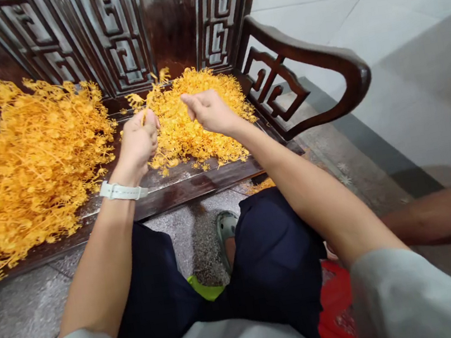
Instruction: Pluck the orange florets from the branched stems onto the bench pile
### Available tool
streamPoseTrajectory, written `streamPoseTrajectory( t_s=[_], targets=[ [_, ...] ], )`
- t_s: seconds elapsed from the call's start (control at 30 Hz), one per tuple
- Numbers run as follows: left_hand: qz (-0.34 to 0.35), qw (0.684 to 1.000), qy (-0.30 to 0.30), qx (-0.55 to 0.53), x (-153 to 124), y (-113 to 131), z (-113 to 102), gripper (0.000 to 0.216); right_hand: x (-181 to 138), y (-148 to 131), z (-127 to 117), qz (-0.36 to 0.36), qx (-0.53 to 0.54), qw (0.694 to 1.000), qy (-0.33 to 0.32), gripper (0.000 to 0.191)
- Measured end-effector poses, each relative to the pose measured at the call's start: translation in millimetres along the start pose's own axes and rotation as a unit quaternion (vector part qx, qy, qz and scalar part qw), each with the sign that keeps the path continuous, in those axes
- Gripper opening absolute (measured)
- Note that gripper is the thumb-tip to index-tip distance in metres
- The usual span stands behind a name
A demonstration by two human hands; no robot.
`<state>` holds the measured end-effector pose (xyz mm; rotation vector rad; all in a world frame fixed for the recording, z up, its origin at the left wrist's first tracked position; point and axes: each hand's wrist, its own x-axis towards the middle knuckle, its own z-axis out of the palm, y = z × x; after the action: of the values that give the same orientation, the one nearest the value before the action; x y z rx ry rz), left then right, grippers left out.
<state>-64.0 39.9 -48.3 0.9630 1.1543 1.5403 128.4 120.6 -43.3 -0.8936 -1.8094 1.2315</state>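
My left hand (139, 141), with a pale watch strap at the wrist, is closed around the stem of a yellow-orange plastic flower sprig (150, 92). The sprig's small curled heads stick up above my fingers. To the right, my right hand (210, 110) is closed with its fingertips pinched together; whatever they hold, if anything, is too small to make out. Behind and below both hands lies a heap of loose yellow flower pieces (205, 144) on the dark wooden bench (193, 182). A bigger pile of yellow sprigs (34, 163) covers the bench on the left.
The bench's carved back (170, 25) rises behind the heaps, and its curved armrest (319, 59) juts out at the right. A person's limb (444, 212) reaches in from the right edge. Red material (337, 305) lies beside my right leg.
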Motion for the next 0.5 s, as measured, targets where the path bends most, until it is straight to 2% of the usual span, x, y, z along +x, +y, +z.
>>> streamPoseTrajectory(
  t_s=[0.1,0.17,0.27,0.33,0.4,0.5],
  targets=[
    [-0.013,1.000,0.017,0.006,0,15,-17,0.044,-2,14,-12,0.010,-0.002,1.000,0.012,0.055],
    [-0.010,0.999,0.031,-0.007,0,19,-21,0.042,-1,25,-16,-0.015,-0.040,0.999,0.014,0.053],
    [-0.014,0.999,0.032,-0.011,2,17,-22,0.038,3,30,-17,-0.070,-0.109,0.990,0.047,0.051],
    [-0.012,1.000,0.024,-0.008,3,11,-20,0.036,3,24,-12,-0.086,-0.117,0.987,0.062,0.050],
    [-0.001,1.000,0.009,-0.004,3,5,-16,0.037,-1,11,-1,-0.069,-0.073,0.993,0.054,0.051],
    [0.021,1.000,-0.013,0.012,2,-4,-5,0.034,-9,-9,24,-0.015,0.030,0.999,0.006,0.051]
  ],
)
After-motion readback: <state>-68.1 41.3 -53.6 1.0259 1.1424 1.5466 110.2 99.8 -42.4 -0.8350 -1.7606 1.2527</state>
